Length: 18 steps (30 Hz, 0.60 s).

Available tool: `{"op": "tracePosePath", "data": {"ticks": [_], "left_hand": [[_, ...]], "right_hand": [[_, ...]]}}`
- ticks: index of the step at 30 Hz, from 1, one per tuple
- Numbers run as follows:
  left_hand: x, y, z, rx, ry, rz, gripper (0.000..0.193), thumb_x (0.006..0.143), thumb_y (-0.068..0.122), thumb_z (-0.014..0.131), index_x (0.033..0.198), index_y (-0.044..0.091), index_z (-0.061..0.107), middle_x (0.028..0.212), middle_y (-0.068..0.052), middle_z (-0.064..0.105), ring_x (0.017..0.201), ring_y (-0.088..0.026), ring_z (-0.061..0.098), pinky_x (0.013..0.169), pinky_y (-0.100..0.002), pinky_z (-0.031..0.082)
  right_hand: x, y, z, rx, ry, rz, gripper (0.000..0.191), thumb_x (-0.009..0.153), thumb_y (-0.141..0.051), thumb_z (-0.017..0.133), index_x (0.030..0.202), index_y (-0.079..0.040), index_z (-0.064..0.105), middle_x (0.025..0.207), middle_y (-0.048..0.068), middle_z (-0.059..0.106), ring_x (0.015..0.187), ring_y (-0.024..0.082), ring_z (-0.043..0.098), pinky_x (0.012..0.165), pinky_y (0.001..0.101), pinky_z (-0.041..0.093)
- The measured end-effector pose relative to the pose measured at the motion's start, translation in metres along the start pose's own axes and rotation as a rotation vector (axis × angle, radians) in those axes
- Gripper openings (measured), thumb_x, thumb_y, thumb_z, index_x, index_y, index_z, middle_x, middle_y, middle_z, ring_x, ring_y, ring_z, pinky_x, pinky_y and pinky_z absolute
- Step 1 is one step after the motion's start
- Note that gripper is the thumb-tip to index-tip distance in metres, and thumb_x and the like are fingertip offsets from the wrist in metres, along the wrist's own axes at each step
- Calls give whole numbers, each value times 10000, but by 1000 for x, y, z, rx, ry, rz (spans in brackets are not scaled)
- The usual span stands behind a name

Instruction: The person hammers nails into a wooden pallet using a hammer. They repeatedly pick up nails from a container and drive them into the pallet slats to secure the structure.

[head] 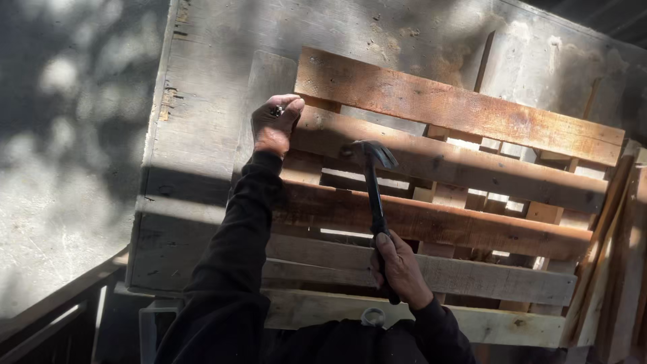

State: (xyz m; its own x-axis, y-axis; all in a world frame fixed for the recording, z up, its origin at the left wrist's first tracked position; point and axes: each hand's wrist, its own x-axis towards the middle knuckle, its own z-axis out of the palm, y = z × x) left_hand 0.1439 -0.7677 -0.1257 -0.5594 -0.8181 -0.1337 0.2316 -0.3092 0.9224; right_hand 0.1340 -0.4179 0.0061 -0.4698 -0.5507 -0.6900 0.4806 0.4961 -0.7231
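Hammer work on a wooden pallet is what is shown, with the pallet laid flat on a weathered grey counter and reaching towards its right edge. The black shaft is gripped low down by the right hand, fingers closed tightly around it, and the steel head is held over the second reddish slat from the far edge, just above the wood. The left hand is set at the left end of that same slat, fingers curled shut against the board; something small and dark may be pinched at the knuckles, but it cannot be made out. Both arms are covered by dark sleeves.

The step in hand is judged to be a strike or a prying action at the slat. For the next move, a steady aim onto the board would be called for, and the left fingers would need to be kept clear of the head's path.

Loose boards are leaned at the right edge of the counter, close to the pallet's end. A dark rail is seen beyond the near left corner. Patchy shade is cast across the slats, so nail heads are hard to pick out.
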Motion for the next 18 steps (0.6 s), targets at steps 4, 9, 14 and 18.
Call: {"op": "tracePosePath", "data": {"ticks": [4, 9, 14, 18], "left_hand": [[-1, -2, -3, 459, -12, -88, 279, 900, 297, 771, 1004, 39, 788, 832, 16, 705, 780, -75, 619, 732, -265, 536], [-28, 0, -17, 569, -103, -17, 264, 1123, 249, 751, 1025, 22, 661, 884, -18, 637, 801, -125, 583, 723, -298, 466], [-42, 1, -28, 434, -176, 107, 111, 1086, 89, 673, 1041, 9, 611, 930, -27, 637, 823, -95, 579, 804, -238, 499], [-43, -9, -35, 289, -168, 71, 121, 1078, 48, 708, 1030, 12, 603, 942, -25, 630, 842, -95, 567, 822, -247, 502]], "right_hand": [[1, 25, -3, 38, 45, 68, 483, 952, -557, 501, 994, -81, 569, 581, 0, 537, 397, 110, 542, 379, 288, 493], [-20, 35, -7, -46, 116, 112, 437, 996, -476, 584, 1094, -54, 645, 650, -22, 532, 537, 68, 521, 481, 273, 446], [-37, 25, -4, 15, 86, 157, 502, 988, -524, 572, 1058, -31, 638, 631, -1, 524, 533, 109, 549, 491, 292, 468], [-43, 12, -3, -248, 73, 27, 515, 1020, -534, 590, 1051, -29, 684, 668, 2, 531, 561, 128, 545, 516, 308, 444]]}}
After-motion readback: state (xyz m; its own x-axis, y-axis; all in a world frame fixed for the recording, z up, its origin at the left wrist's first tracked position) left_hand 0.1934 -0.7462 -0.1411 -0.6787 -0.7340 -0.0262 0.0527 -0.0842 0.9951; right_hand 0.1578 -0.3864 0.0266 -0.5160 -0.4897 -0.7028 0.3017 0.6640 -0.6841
